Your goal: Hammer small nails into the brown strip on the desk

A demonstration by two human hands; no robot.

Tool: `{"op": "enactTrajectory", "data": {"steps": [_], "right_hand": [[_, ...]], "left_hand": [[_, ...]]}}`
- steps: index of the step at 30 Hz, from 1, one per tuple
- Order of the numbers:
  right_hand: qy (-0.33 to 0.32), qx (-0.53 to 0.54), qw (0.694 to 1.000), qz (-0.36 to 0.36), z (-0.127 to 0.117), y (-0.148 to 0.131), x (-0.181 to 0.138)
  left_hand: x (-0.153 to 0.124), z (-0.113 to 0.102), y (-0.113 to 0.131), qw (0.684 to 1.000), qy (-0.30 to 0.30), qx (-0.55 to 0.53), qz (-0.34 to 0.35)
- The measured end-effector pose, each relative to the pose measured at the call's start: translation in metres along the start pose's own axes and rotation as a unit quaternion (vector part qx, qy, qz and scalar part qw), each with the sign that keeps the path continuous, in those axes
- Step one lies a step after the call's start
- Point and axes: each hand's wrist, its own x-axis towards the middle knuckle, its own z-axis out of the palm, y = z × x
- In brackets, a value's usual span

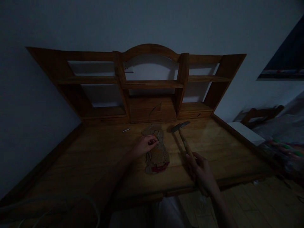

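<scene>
My right hand (198,164) is wrapped round the wooden handle of a hammer (184,139). The hammer's dark metal head is raised over the desk, to the right of a flat brown cutout (156,155) that looks like cardboard. This cutout has an uneven outline, dark drawn lines and a red patch at its near end. Over its upper part, the fingers of my left hand (148,142) are pinched together. Whatever is between those fingertips is too small and dark to make out.
Beyond the hands, a wooden shelf unit (152,84) stands along the back of the wooden desk (102,152). A thin metallic object (126,130) lies left of the cutout. Raised edging (237,136) borders the desk's right side. The room is dim.
</scene>
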Motion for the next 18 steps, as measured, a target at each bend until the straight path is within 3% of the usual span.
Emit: {"op": "enactTrajectory", "data": {"steps": [9,15,18], "right_hand": [[0.013,-0.002,1.0,-0.002,0.0006,0.0011,0.0007],[0.0,0.016,1.0,0.005,0.0007,-0.0004,-0.0001],[-0.009,0.017,1.0,0.0,0.0005,-0.0006,0.0]], "left_hand": [[-0.0004,0.0013,0.0016,0.999,-0.003,0.037,-0.016],[-0.0017,0.0033,0.0017,0.999,0.04,0.0,-0.027],[-0.0014,0.0038,0.0019,0.999,0.03,-0.016,-0.02]]}}
